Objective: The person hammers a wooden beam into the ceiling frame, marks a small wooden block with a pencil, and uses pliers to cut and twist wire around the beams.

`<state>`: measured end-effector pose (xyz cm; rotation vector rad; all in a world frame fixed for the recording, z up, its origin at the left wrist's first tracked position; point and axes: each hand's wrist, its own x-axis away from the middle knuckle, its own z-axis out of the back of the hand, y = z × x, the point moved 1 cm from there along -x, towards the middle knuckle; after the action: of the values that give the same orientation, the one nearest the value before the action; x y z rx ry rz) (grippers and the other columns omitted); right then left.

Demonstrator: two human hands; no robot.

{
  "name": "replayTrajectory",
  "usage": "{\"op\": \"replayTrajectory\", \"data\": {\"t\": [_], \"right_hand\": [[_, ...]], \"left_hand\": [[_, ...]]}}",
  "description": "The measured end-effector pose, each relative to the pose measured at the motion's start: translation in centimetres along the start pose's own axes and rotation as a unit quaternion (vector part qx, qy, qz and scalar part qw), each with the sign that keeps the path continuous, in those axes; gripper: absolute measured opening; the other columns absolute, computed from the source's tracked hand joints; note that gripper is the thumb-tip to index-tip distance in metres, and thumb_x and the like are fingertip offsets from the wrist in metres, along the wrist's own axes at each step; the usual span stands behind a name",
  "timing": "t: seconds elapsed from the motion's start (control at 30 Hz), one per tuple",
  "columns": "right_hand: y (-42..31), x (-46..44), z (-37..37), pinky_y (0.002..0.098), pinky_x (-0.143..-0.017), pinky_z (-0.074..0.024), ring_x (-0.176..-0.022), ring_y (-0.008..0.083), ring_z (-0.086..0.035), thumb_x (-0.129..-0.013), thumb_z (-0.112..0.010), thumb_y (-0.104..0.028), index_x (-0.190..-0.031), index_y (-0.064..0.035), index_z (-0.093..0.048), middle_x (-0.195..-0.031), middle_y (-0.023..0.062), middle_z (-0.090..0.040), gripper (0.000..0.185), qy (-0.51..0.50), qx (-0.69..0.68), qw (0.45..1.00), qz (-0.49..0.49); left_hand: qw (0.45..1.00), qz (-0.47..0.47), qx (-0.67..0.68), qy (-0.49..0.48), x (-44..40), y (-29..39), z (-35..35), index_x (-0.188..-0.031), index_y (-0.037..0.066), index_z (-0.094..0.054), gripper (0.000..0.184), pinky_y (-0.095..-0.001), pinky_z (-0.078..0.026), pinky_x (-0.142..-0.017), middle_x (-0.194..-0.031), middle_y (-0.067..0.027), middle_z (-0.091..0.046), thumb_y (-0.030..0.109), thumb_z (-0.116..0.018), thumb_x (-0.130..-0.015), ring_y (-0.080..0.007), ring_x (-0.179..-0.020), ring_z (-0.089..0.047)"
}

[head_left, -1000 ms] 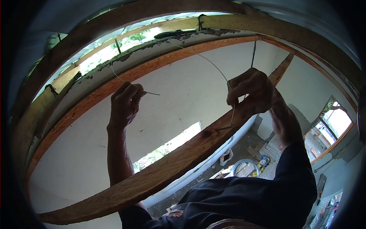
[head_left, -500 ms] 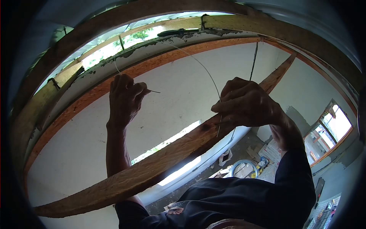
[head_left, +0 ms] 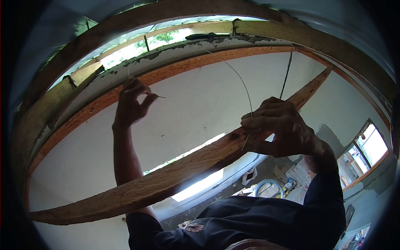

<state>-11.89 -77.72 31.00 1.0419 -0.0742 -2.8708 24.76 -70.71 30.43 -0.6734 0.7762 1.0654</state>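
My left hand [head_left: 132,102] is raised near the top of the wall, fingers closed around a thin wire; one end pokes out past the thumb and another stretch rises above the knuckles. My right hand [head_left: 281,127] is at a rough wooden beam [head_left: 175,177] that slants across the view. Its fingers curl over a second stretch of thin wire [head_left: 241,79], with the thumb lower down against the beam. This wire arcs down from the wall top, and its tip shows just below the fingers. Whether both stretches are one wire, I cannot tell.
Pliers-like dark tool [head_left: 207,36] lies on the wall ledge. Curved-looking roof timbers [head_left: 158,14] run overhead. A dark rod or cord [head_left: 286,75] hangs behind my right hand. Below are a blue coil [head_left: 268,189] and floor clutter; a framed window [head_left: 364,146] is at right.
The view has shifted slightly. My left hand has moved a little left with its wire. My right hand has loosened from a tight pinch, its thumb now lower on the beam.
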Motion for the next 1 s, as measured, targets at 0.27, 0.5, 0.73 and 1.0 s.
{"op": "replayTrajectory", "data": {"t": [0.27, 0.5, 0.73, 1.0], "right_hand": [[0.0, 0.3, -0.5, 0.0318, -0.072, -0.0511, -0.069, 0.0159, -0.068, -0.064, -0.083, -0.020, -0.093, -0.0043, -0.068, -0.077, 0.0041, -0.071, 0.036, 0.036, -0.042, 0.998, -0.020], [0.1, 0.5, -0.5, 0.0315, -0.071, -0.0525, -0.072, 0.0170, -0.068, -0.060, -0.086, -0.023, -0.093, -0.0047, -0.067, -0.083, 0.0073, -0.071, 0.042, 0.029, -0.019, 0.999, -0.025], [-3.2, -0.2, 0.8, 0.0310, -0.063, -0.0518, -0.071, 0.0170, -0.064, -0.063, -0.082, -0.028, -0.095, -0.0068, -0.066, -0.087, 0.0067, -0.066, 0.041, 0.110, 0.173, 0.979, 0.016], [-4.4, -4.9, 2.1, 0.0317, -0.048, -0.0449, -0.048, 0.0134, -0.057, -0.077, -0.068, -0.017, -0.068, -0.0094, -0.060, -0.051, 0.0031, -0.055, 0.015, -0.151, 0.078, 0.984, -0.046]], "left_hand": [[0.975, -0.117, 0.187, 0.018, -5.6, 9.3, 0.5, -0.104, 0.004, -0.065, 0.022, -0.0394, -0.049, -0.089, -0.111, -0.0122, -0.064, 0.013, -0.060, -0.085, -0.0251, -0.104, -0.060], [0.959, -0.178, 0.130, -0.178, -11.3, 11.0, -8.7, -0.110, 0.015, -0.062, 0.024, -0.0392, -0.035, -0.104, -0.114, -0.0057, -0.059, 0.015, -0.061, -0.086, -0.0225, -0.114, -0.052], [0.902, -0.180, 0.302, -0.250, -11.5, 10.3, -9.2, -0.079, 0.012, -0.071, 0.016, -0.0343, -0.047, -0.077, -0.076, -0.0025, -0.066, 0.027, -0.068, -0.083, -0.0143, -0.075, -0.060], [0.902, -0.184, 0.335, -0.199, -10.0, 9.0, -9.1, -0.079, 0.007, -0.070, 0.009, -0.0326, -0.050, -0.066, -0.074, -0.0056, -0.066, 0.016, -0.071, -0.078, -0.0176, -0.069, -0.062]]}}
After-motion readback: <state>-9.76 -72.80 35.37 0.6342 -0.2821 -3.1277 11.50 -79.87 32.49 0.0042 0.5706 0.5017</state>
